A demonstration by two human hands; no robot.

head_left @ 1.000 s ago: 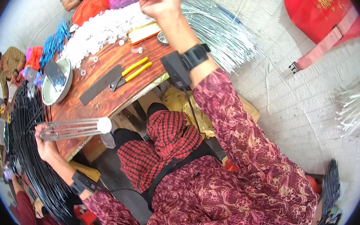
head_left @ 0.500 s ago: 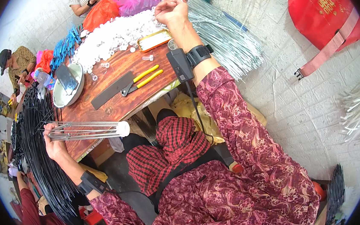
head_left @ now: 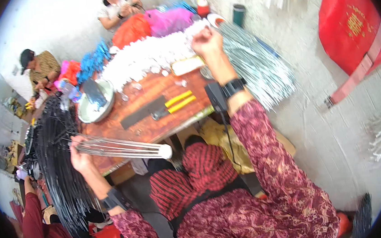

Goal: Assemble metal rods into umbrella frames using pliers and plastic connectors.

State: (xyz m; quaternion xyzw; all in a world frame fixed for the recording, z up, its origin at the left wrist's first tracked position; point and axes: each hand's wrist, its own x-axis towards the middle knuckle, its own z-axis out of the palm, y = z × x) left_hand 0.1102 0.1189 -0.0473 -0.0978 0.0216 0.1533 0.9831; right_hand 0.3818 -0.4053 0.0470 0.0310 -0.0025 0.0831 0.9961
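My left hand [head_left: 80, 158] is closed around a bundle of thin metal rods [head_left: 123, 148] at the table's near left edge. The rods lie nearly level, and a white round cap [head_left: 165, 151] sits at their right end. Over the far right of the table, my right hand [head_left: 208, 42] is raised with its fingers curled. What they hold, if anything, is blurred. Beside it lie a heap of small white plastic pieces [head_left: 149, 59] and a large sheaf of silvery rods [head_left: 260, 65]. Just below that hand is a shallow yellow-rimmed tray [head_left: 188, 66].
Yellow-handled pliers [head_left: 180, 101] and a dark flat metal strip [head_left: 140, 115] lie on the wooden table [head_left: 147, 93]. A white bowl [head_left: 108, 109] holds a dark flat object. Long black rods [head_left: 61, 166] hang over the left side. Other people sit beyond the table and at left.
The whole view has shifted, so the table and both hands appear farther right and lower. My left hand keeps the rod bundle; my right hand stays raised near the white heap.
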